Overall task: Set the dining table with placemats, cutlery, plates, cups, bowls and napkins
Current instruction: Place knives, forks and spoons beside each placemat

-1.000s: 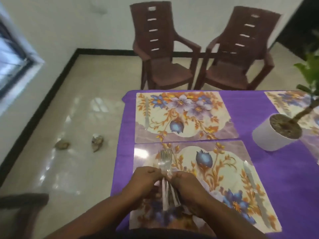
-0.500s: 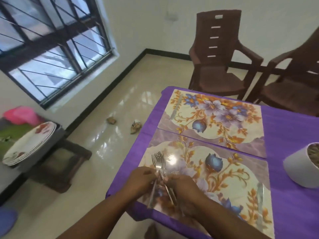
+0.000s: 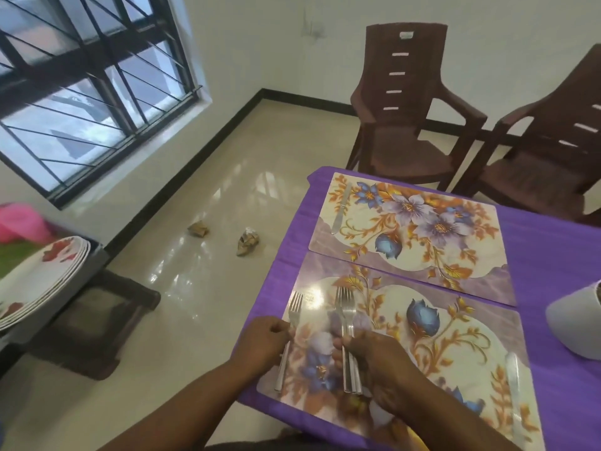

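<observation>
Two floral placemats lie on the purple tablecloth (image 3: 553,255): a near placemat (image 3: 422,346) and a far placemat (image 3: 422,236). My left hand (image 3: 263,340) pinches a single fork (image 3: 290,333) at the near placemat's left edge, tines pointing away. My right hand (image 3: 374,356) is closed around a bundle of forks (image 3: 346,320) held over the same placemat. A knife (image 3: 514,385) lies on the near placemat's right side. Another knife (image 3: 340,208) lies on the far placemat's left side.
A stack of white plates with red flowers (image 3: 42,281) rests on a low stand at the left. A white plant pot (image 3: 575,320) sits on the table's right. Two brown plastic chairs (image 3: 406,125) stand beyond the table. Two crumpled scraps (image 3: 247,242) lie on the floor.
My hands have drawn apart: the left has pulled one fork out of the bundle toward the placemat's left edge, while the right keeps the others. The view has swung left.
</observation>
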